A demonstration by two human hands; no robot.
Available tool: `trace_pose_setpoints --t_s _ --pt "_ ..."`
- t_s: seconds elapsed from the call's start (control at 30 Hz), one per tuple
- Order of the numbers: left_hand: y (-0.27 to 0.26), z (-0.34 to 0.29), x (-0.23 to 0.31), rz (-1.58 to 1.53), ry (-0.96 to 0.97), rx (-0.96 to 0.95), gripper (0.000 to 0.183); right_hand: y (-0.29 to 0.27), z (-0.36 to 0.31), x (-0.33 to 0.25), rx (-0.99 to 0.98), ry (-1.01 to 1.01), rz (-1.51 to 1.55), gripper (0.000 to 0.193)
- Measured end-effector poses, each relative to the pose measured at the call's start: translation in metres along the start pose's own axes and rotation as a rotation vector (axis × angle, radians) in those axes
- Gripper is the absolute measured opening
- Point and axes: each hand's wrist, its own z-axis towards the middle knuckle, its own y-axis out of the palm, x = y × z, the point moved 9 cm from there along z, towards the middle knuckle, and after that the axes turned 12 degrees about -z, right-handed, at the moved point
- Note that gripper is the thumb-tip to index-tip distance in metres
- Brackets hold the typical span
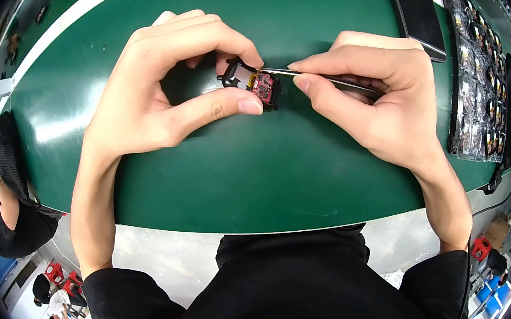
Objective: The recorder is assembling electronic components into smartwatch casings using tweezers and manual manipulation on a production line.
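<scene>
Black shirt (308, 286), green tabletop (257, 178), red stools (54, 271) beyond; left grip (132, 101) around device (264, 86), right grip (390, 97) around slim tool (278, 71).

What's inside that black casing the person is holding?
A red circuit board, a yellow piece and a pale grey panel show in the black casing. Anything beneath the board is covered; the left thumb hides part of the edge.

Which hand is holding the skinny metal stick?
The right hand holds the thin metal tool. The left hand differs: it pinches the small black case with the red circuit board.
</scene>
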Motion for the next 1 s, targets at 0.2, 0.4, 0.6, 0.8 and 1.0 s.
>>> trace_pose_setpoints --t_s 0.2,0.4,0.6,0.8,1.0 --pt "-0.0009 0.0012 -0.0005 0.001 -0.017 0.01 0.046 -0.0013 -0.0005 0.0017 0.004 -0.018 0.018 0.013" --pt "-0.0024 0.0016 -0.001 0.005 -0.019 0.011 0.047 0.0002 0.0012 0.0008 -0.001 -0.022 0.028 0.012" --pt "-0.0001 0.0029 0.0015 0.022 0.011 -0.003 0.045 -0.0003 -0.0004 0.0001 0.02 -0.03 0.028 0.011" --pt "-0.001 0.0034 0.0027 0.041 0.012 -0.002 0.045 -0.0022 -0.0013 -0.0002 0.045 -0.064 0.009 0.012" --pt "-0.0013 0.0017 0.0014 0.019 -0.004 0.008 0.046 -0.0013 -0.0034 -0.0033 0.078 -0.115 0.011 0.014"
